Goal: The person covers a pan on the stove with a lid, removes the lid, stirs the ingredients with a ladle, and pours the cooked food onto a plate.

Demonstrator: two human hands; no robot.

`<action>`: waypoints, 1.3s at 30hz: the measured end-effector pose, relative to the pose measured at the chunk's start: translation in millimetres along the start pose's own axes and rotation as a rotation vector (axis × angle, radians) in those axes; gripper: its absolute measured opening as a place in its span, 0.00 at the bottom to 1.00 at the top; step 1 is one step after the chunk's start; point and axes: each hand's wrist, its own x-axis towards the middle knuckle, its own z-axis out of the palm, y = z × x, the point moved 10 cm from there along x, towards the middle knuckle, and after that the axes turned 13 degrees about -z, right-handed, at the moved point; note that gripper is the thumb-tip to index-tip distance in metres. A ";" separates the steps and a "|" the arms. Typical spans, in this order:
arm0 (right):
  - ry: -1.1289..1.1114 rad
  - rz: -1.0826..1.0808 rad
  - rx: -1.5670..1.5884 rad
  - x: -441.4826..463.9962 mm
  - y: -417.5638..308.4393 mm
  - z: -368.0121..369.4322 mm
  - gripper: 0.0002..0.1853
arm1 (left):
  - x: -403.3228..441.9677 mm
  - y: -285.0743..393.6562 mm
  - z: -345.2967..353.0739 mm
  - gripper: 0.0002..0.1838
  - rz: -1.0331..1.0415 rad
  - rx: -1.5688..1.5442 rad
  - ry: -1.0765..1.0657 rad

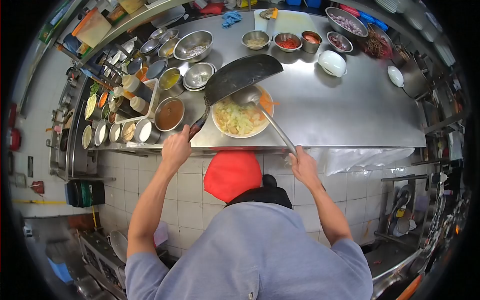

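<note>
My left hand (176,148) is closed around the handle of a dark wok (242,77). The wok is tipped on its side over the far rim of a white bowl (215,125). In my right hand (303,162) is the end of a long metal ladle (274,125), whose round head lies at the wok's lower edge, over the bowl. Pale green and yellowish chopped food (239,119), perhaps cabbage, fills much of the bowl, with orange shreds (266,102) at its right side. Some of the bowl is hidden behind the wok and ladle.
Left of the bowl stand a pan of brown sauce (169,114), a basket with squeeze bottles (139,104) and several metal bowls. Along the back are bowls of red pieces (288,42) and a cutting board (295,22). A red stool (232,175) is below the table edge.
</note>
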 end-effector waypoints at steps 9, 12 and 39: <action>-0.002 -0.011 -0.005 0.6 1.1 -3.1 0.11 | 5.6 3.5 -6.3 0.11 0.046 0.043 0.097; -0.004 0.044 0.067 -9.8 -1.2 -10.6 0.12 | 5.5 -5.3 -9.9 0.11 0.022 -0.016 0.107; -0.047 -0.139 -0.072 34.4 -4.5 -40.1 0.11 | -137.1 -96.6 -17.8 0.09 -0.598 -1.446 -0.412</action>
